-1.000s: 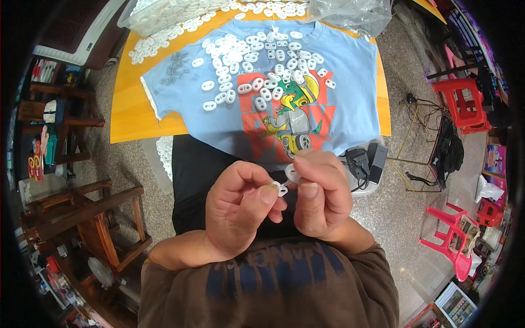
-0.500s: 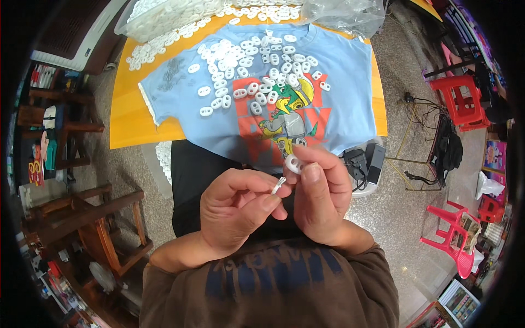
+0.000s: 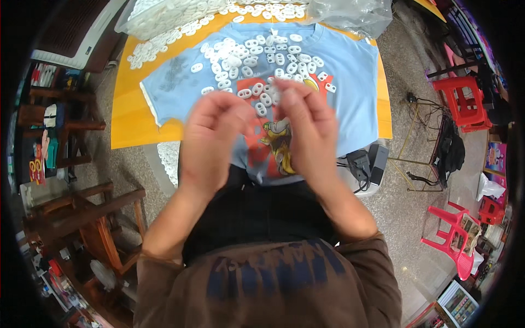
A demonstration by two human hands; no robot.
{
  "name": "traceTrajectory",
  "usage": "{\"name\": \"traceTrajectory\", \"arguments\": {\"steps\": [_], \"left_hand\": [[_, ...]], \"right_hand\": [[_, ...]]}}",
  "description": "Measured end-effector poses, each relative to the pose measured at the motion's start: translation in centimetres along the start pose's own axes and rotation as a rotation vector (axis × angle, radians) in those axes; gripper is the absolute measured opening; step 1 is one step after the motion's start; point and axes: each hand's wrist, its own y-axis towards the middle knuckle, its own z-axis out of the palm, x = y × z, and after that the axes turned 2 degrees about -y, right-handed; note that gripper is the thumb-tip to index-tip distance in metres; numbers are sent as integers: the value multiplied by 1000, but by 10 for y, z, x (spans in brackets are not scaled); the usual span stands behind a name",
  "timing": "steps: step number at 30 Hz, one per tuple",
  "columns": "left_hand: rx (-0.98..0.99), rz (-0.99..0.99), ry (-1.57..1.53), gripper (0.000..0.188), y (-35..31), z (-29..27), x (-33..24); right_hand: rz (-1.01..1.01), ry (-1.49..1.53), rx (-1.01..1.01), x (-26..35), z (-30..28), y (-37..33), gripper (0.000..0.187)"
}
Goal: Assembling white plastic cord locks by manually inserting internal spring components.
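Note:
Both my hands are raised over the near part of a light blue T-shirt (image 3: 350,104) and are blurred by motion. My left hand (image 3: 213,136) has thumb and fingers pinched together beside the red print; what sits in the pinch cannot be made out. My right hand (image 3: 306,123) reaches further forward, its thumb and fingertips closed over the scattered pieces. Something whitish shows at those fingertips, but it merges with the pieces behind. Many small white oval pieces with two holes (image 3: 244,93) lie loose on the shirt, heaped more thickly toward its upper left.
The shirt lies on a yellow tabletop (image 3: 127,123). More white pieces spread along its far side, by a clear plastic bin (image 3: 158,24) and a clear plastic bag (image 3: 350,16). Black devices (image 3: 363,164) are at the near right. Wooden frames stand left; red stools (image 3: 462,101) stand right.
Both hands have moved forward from near my chest to above the shirt, and apart. The white two-hole piece in my right hand and thin white strand in my left no longer show clearly.

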Motion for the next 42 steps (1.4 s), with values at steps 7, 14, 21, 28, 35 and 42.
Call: {"name": "traceTrajectory", "arguments": {"steps": [7,14,21,28,35,42], "left_hand": [[-79,150,123,5,-6,-45,-11],[-135,-3,245,7,-41,-85,10],[339,205,1092,15,-56,-83,20],[647,462,1455,18,-51,-62,41],[820,441,1581,9,-38,-54,52],[1075,300,1573,14,-38,-57,51]], "right_hand": [[-128,-6,-241,9,-46,4,27],[-150,-30,-259,6,-69,-31,24],[-163,-57,-256,9,-66,-43,22],[-119,-106,-125,6,-51,-52,24],[-120,-95,-68,7,-48,-56,22],[-51,-36,-59,3,-39,-57,18]]}}
